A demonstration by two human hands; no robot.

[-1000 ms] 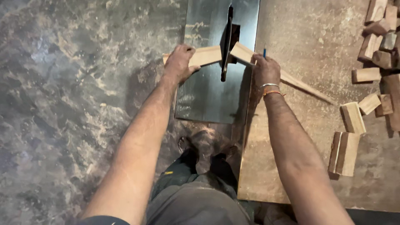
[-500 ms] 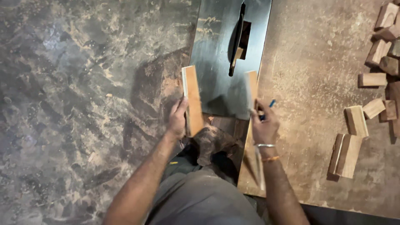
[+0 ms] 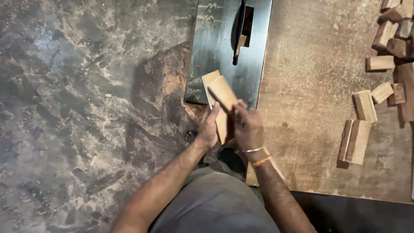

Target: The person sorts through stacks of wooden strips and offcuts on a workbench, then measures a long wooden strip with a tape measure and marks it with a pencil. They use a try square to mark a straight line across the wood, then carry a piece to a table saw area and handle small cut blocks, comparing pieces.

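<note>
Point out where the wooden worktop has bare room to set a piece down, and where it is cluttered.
The wooden worktop lies bare between the dark metal saw plate and the offcut blocks, and along its near edge beside the right hand. It is crowded at the far right, where blocks pile up. Both hands hold boards over the plate's near end.

The 2 wood strips [image 3: 220,97] look like pale, bare timber, sawn smooth and matt, with faint grain along their length. Beneath them the saw plate [image 3: 215,47] is dark metal with a dull sheen, scuffed and streaked with dust. The tabletop [image 3: 310,129] is brown board, matt and scratched, powdered with sawdust. The offcut blocks [image 3: 364,105] on it are raw wood, rougher at their cut ends. The floor [image 3: 86,108] is mottled grey stone or concrete, dusty and worn.
</note>
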